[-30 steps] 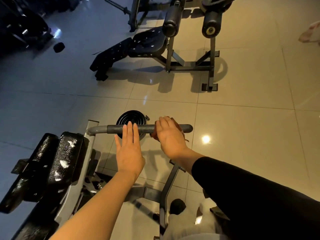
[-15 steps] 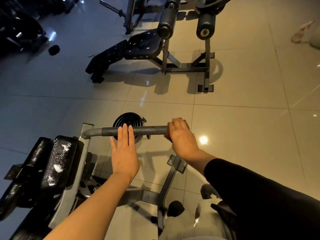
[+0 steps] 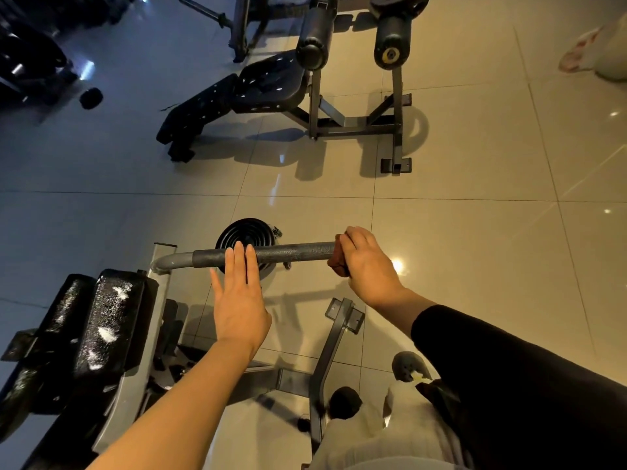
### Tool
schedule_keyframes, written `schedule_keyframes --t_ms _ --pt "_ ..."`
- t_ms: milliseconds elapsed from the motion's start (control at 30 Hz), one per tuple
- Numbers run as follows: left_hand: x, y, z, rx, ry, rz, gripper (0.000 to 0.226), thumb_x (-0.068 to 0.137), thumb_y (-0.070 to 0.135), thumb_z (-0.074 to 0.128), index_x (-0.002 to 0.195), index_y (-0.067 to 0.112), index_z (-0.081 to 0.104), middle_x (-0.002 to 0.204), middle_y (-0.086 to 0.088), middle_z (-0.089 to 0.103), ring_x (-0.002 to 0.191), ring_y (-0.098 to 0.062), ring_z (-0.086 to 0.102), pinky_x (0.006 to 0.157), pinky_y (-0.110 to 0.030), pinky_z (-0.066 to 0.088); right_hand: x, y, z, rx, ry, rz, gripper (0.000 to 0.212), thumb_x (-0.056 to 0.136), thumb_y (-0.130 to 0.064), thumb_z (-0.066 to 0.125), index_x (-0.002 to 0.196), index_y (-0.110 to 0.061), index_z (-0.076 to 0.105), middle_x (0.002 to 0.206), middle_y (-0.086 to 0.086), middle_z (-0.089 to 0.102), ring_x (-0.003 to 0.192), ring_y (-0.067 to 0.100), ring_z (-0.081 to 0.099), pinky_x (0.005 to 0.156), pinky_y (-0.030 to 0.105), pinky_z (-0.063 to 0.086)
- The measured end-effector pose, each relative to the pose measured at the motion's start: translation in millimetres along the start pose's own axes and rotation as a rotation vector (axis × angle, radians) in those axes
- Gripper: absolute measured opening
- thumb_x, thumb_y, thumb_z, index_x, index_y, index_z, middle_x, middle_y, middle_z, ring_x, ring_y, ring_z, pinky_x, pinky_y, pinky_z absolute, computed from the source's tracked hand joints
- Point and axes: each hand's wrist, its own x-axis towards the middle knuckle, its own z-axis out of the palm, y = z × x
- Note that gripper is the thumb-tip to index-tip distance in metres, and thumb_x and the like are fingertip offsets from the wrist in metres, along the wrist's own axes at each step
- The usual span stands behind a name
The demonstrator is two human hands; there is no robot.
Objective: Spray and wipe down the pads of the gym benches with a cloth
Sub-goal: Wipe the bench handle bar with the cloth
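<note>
Glossy tan floor tiles run under everything, with a second bench standing well off at the far side. Right-hand fingers are curled over the far right end of the foam-covered handle bar, pinching a reddish-brown cloth around it; the right hand hides the bar's tip. Left-hand fingers lie straight and together, tips resting on the bar near its left bend, holding nothing; the left hand seems only to steady it. At near left the bench pad carries white flecks and streaks, probably spray not yet wiped. To do this stroke well, I judge the cloth should stay wrapped fully round the foam and twist off the end to clean the underside too, the flat hand bracing against swing. The speckled pad then wants long overlapping passes before the spray dries.
</note>
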Motion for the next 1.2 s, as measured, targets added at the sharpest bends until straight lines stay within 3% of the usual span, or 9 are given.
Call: schedule_keyframes --t_ms 100,200,367,467,567,700,867,1033,1200 --pt "0 0 3 -0.026 0.012 -0.006 0.102 0.084 0.004 0.059 0.152 0.009 -0.016 0.161 -0.013 -0.018 0.146 -0.027 -0.023 0.118 -0.049 -0.011 0 -19 11 -0.009 0.055 0.036 0.062 0.090 0.000 0.052 0.147 -0.001 0.027 0.156 0.016 0.022 0.148 0.031 0.011 0.122 0.041 0.016" --pt "2 1 2 -0.020 -0.004 -0.016 0.103 0.084 0.006 0.060 0.152 0.009 -0.017 0.160 -0.012 -0.020 0.146 -0.027 -0.023 0.119 -0.049 -0.010 3 -39 20 0.008 0.062 -0.066 0.065 0.095 0.002 0.044 0.152 -0.002 0.013 0.161 0.015 0.010 0.150 0.030 0.000 0.121 0.039 0.002" --pt "2 0 -1 -0.034 0.010 0.003 0.099 0.086 0.009 0.058 0.153 0.010 -0.015 0.160 -0.010 -0.020 0.146 -0.026 -0.023 0.118 -0.053 -0.009 6 -16 17 0.104 0.050 -0.125 0.056 0.099 -0.013 0.049 0.151 -0.020 0.031 0.161 0.015 0.008 0.148 0.033 0.007 0.119 0.045 0.023" --pt "-2 -8 4 -0.122 0.078 0.019 0.104 0.079 0.006 0.068 0.156 0.013 -0.001 0.163 -0.007 -0.008 0.149 -0.023 -0.012 0.116 -0.053 -0.010 4 -8 21 0.030 0.032 -0.030 0.068 0.095 -0.008 0.056 0.152 -0.033 0.026 0.159 0.021 0.009 0.146 0.044 0.011 0.118 0.048 0.020" --pt "-9 -24 7 -0.217 0.130 -0.065 0.109 0.076 0.006 0.073 0.156 0.017 0.000 0.163 -0.006 -0.005 0.149 -0.021 -0.011 0.116 -0.051 -0.009 7 -35 20 0.022 -0.048 0.030 0.076 0.094 -0.003 0.052 0.154 -0.027 0.014 0.160 0.015 -0.002 0.147 0.043 -0.002 0.120 0.049 0.012" --pt "-11 -56 4 -0.266 0.169 -0.239 0.107 0.079 0.007 0.072 0.154 0.017 -0.004 0.162 -0.005 -0.007 0.149 -0.021 -0.012 0.119 -0.051 -0.005 21 -76 19 -0.013 -0.034 -0.099 0.080 0.094 0.002 0.049 0.156 -0.022 0.003 0.161 0.015 -0.011 0.148 0.040 -0.007 0.121 0.050 0.004" --pt "-7 -81 3 -0.276 0.167 -0.188 0.103 0.077 -0.005 0.062 0.154 0.022 -0.001 0.162 0.002 -0.006 0.148 -0.015 -0.014 0.118 -0.049 -0.010 50 -151 35 -0.110 -0.039 -0.290 0.078 0.095 0.000 0.050 0.156 -0.013 0.003 0.158 0.027 0.003 0.147 0.045 0.006 0.120 0.044 0.009" --pt "-6 -92 1 -0.322 0.198 -0.167 0.097 0.077 -0.006 0.057 0.155 0.024 0.007 0.162 0.006 0.002 0.148 -0.010 -0.011 0.118 -0.045 -0.016 74 -200 45 -0.215 -0.060 -0.415 0.069 0.095 -0.009 0.053 0.152 -0.001 0.014 0.153 0.033 0.017 0.147 0.040 0.011 0.120 0.045 0.001" --pt "-6 -86 -6 -0.198 0.113 -0.171 0.092 0.085 0.000 0.051 0.155 0.022 -0.005 0.163 0.002 -0.008 0.149 -0.016 -0.016 0.118 -0.050 -0.015 69 -178 35 -0.235 -0.094 -0.416 0.061 0.097 -0.014 0.049 0.151 -0.010 0.020 0.152 0.025 0.025 0.137 0.037 0.032 0.113 0.041 0.029"
